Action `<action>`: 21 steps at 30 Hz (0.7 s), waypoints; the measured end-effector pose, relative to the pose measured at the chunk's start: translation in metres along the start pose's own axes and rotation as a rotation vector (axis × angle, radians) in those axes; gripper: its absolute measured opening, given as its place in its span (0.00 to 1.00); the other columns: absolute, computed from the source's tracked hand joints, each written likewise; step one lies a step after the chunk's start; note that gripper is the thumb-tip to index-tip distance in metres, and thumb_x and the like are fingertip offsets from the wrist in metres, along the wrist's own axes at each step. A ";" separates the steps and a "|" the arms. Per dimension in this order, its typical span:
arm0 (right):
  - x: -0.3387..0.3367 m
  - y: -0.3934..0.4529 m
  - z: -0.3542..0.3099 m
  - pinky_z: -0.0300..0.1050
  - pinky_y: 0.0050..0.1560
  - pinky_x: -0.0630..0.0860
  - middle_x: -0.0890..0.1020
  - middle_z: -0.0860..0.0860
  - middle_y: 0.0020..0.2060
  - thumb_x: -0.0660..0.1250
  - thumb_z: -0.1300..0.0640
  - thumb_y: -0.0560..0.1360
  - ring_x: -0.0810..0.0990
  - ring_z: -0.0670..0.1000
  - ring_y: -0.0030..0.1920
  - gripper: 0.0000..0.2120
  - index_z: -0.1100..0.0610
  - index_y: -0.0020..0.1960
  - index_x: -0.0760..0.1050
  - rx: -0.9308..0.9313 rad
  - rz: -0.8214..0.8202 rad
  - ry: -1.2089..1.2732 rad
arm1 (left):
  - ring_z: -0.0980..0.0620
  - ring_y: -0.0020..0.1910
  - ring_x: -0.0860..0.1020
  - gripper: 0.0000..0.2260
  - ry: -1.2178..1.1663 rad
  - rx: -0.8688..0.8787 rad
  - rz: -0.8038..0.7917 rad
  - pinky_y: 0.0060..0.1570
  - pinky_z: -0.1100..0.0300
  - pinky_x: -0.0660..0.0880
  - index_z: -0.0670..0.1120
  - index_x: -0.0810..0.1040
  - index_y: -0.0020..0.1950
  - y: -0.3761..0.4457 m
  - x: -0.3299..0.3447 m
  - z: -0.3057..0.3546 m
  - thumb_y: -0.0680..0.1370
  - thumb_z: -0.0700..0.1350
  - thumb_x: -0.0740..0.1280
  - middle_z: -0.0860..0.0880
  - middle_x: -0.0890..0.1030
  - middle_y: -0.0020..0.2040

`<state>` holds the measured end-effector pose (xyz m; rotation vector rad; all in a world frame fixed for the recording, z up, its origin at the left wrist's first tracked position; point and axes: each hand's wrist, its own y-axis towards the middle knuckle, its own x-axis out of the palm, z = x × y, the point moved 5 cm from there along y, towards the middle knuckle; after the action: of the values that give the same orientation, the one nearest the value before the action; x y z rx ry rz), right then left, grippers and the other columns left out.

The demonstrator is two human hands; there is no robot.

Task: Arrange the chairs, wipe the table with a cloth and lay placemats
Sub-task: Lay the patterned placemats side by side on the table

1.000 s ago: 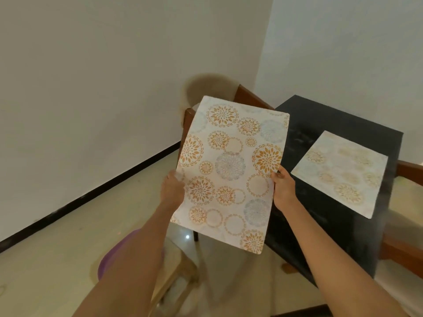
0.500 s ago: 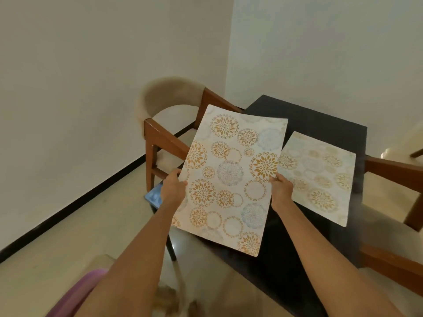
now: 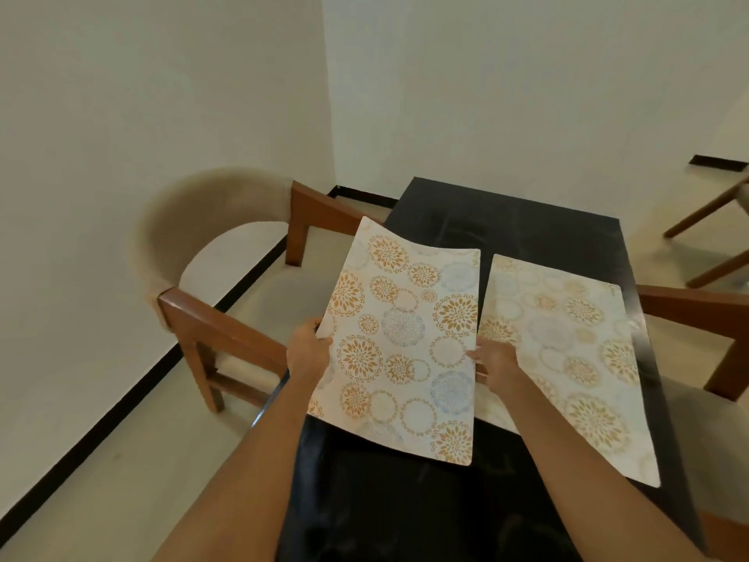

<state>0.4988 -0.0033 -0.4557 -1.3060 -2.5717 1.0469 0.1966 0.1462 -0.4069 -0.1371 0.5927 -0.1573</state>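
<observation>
Placemat held above black table, left hand and right hand pinching its side edges, second placemat flat beside it

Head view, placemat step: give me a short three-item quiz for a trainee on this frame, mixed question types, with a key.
1. True or false: the held placemat lies flat on the black table.
2. Which holds the held placemat? A) left hand only B) right hand only C) both hands
3. Fill in: the laid placemat lies to the ___ of the held one.

Key: 1 false, it is lifted and curved; 2 C; 3 right.
</observation>
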 end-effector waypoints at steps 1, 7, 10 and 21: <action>0.005 0.010 -0.002 0.60 0.56 0.78 0.82 0.62 0.49 0.69 0.73 0.72 0.81 0.60 0.48 0.08 0.65 0.49 0.79 -0.011 0.018 -0.047 | 0.43 0.53 0.79 0.13 -0.008 0.001 -0.012 0.54 0.47 0.75 0.42 0.76 0.60 0.015 0.005 0.002 0.77 0.35 0.66 0.44 0.81 0.56; 0.019 0.046 -0.015 0.46 0.41 0.81 0.82 0.63 0.45 0.72 0.71 0.71 0.81 0.57 0.38 0.10 0.69 0.51 0.78 0.020 0.148 -0.154 | 0.42 0.52 0.79 0.13 -0.033 -0.004 -0.073 0.52 0.49 0.76 0.41 0.76 0.60 0.077 0.030 0.005 0.77 0.34 0.65 0.43 0.81 0.54; 0.020 0.053 -0.018 0.38 0.24 0.72 0.82 0.62 0.47 0.70 0.68 0.73 0.80 0.56 0.35 0.08 0.69 0.51 0.77 0.032 0.215 -0.225 | 0.42 0.50 0.79 0.13 -0.037 -0.004 -0.103 0.50 0.50 0.76 0.41 0.76 0.61 0.095 0.043 0.004 0.77 0.35 0.65 0.43 0.81 0.52; 0.013 0.074 -0.015 0.33 0.27 0.77 0.82 0.61 0.51 0.66 0.70 0.73 0.77 0.50 0.34 0.13 0.68 0.58 0.78 0.018 0.205 -0.092 | 0.42 0.49 0.79 0.10 0.141 -0.099 -0.082 0.43 0.54 0.74 0.38 0.79 0.57 0.118 0.067 -0.023 0.78 0.36 0.64 0.39 0.81 0.52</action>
<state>0.5465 0.0441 -0.4919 -1.5810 -2.5275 1.1860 0.2511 0.2472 -0.4829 -0.2482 0.7359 -0.2180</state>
